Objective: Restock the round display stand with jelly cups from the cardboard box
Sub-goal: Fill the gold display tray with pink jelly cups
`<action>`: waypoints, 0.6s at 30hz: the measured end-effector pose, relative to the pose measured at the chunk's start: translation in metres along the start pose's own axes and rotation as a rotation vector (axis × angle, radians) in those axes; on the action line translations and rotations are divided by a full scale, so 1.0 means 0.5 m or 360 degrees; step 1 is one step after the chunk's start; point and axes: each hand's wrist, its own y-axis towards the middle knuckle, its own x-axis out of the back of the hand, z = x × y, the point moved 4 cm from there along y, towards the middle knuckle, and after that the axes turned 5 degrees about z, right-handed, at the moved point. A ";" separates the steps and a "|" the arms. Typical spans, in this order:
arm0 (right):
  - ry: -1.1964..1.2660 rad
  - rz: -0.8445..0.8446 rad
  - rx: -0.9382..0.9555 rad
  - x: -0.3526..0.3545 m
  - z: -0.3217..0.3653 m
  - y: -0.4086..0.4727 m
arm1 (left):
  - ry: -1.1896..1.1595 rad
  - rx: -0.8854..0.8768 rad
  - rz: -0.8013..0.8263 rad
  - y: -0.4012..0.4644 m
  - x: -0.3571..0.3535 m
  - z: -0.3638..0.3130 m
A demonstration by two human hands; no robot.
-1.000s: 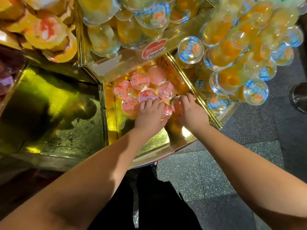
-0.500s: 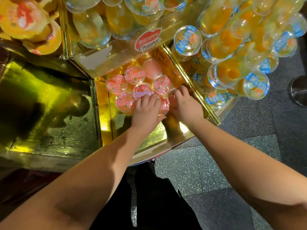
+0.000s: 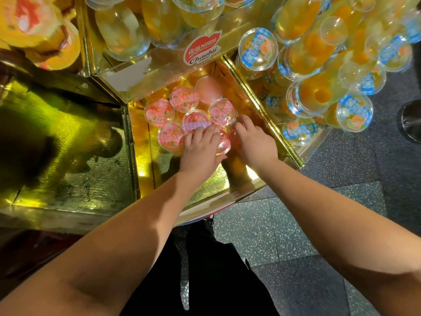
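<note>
Several pink-lidded jelly cups [image 3: 183, 99] lie in the middle gold compartment [image 3: 205, 185] of the display stand. My left hand [image 3: 200, 149] rests palm down on the nearest cups, covering most of one pink cup [image 3: 224, 142], fingers fairly straight. My right hand [image 3: 254, 142] lies beside it against the compartment's right wall, fingers bent over a cup that is mostly hidden; whether they grip it is unclear. The cardboard box is not in view.
Blue-lidded orange jelly cups [image 3: 354, 115] fill the compartment to the right. Yellow cups [image 3: 123, 33] pile up on the tier above, behind a red Chaobii label [image 3: 201, 50]. The left gold compartment [image 3: 68, 156] holds nothing. Speckled floor [image 3: 284, 236] lies below.
The view has shifted slightly, so the stand sits a bit lower and further left. Both hands stay on the near pink cups, with the fingers moved only a little.
</note>
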 end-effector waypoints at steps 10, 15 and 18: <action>0.0039 0.0078 -0.0040 -0.008 0.004 -0.024 | 0.0016 0.0086 0.0357 -0.015 0.011 -0.009; 0.0283 0.0236 -0.0154 0.028 0.004 -0.066 | -0.0191 0.0056 0.0536 -0.037 0.073 -0.001; 0.0450 0.0100 -0.0213 0.082 0.023 -0.101 | -0.0550 0.0193 0.0417 -0.070 0.148 0.030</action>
